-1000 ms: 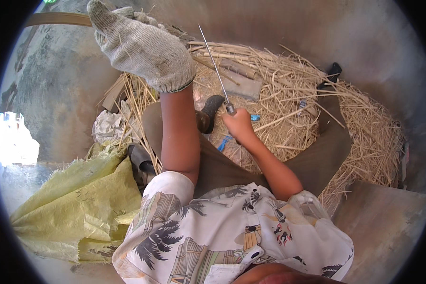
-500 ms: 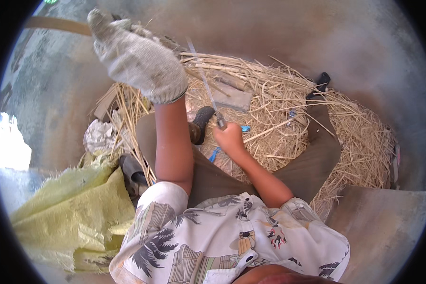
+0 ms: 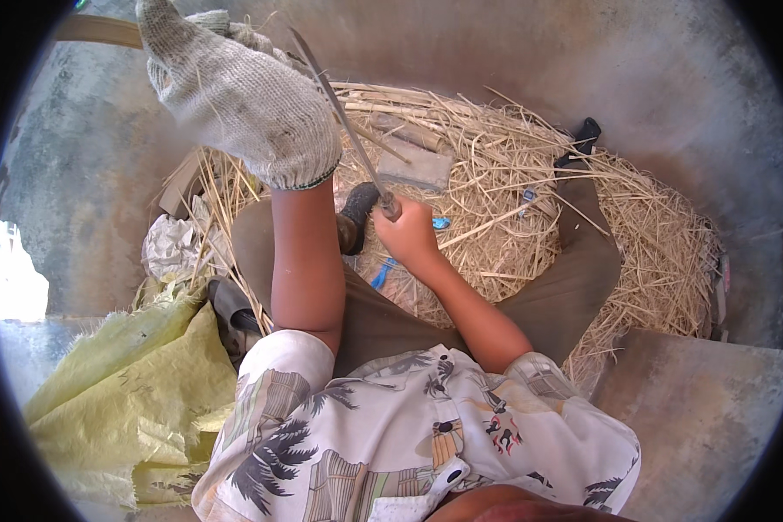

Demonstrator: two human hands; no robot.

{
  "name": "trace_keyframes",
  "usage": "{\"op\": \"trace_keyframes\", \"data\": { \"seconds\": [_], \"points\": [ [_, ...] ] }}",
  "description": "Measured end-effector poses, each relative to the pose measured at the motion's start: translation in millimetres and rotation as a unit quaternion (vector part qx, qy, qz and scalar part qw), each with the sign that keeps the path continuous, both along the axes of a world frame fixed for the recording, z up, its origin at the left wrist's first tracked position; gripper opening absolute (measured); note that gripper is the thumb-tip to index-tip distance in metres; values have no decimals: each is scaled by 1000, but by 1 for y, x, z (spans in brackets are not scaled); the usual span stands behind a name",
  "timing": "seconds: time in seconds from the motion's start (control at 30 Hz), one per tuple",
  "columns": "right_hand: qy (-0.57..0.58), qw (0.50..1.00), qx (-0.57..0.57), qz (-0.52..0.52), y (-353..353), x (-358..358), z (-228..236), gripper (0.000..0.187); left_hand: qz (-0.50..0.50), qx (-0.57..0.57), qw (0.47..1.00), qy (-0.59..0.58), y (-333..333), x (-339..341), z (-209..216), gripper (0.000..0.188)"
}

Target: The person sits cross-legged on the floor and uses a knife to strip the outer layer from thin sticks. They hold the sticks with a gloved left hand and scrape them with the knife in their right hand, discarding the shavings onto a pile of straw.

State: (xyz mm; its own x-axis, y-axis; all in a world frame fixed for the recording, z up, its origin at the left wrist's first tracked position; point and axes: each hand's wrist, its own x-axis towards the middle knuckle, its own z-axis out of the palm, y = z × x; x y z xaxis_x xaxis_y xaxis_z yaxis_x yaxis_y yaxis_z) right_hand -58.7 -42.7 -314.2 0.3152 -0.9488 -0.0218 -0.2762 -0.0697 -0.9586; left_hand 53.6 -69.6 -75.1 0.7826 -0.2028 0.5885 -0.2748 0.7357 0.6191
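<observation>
Right hand: bare, fingers curled tight round handle of blade. Blade long, thin, rising from fist up and leftward, over straw. Left hand: gloved, raised just left of blade, near its upper part; contact with blade unclear, finger spread cannot be told. Yellow sack: left of straw, well apart from blade.

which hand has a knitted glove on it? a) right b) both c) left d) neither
c: the left hand, raised high, wears a grey knitted glove, while the right hand is bare and grips the handle of a long thin blade over the straw.
</observation>
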Motion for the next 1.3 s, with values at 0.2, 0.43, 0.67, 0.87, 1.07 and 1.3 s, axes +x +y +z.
{"op": "trace_keyframes", "data": {
  "seconds": [0.2,0.43,0.67,0.87,1.07,1.3],
  "points": [
    [113,987,99,-63,-25,-8,-99,25,-15,-2,1000,14,-5,-2,-3,32],
    [-10,1000,12,1,-8,0,-20,26,-146,-68,987,21,-8,11,-10,28],
    [118,985,107,-64,-29,-17,-115,29,-235,-105,966,-25,-12,43,-17,28],
    [-113,926,360,-23,-30,-17,-68,22,-370,-143,918,-14,7,62,-7,35],
    [-204,852,477,-66,-46,-22,-85,23,-305,-90,947,38,-27,62,-12,58],
    [-24,953,276,-122,-47,-30,-92,16,-278,69,957,-42,-42,6,-28,77]
  ]
}}
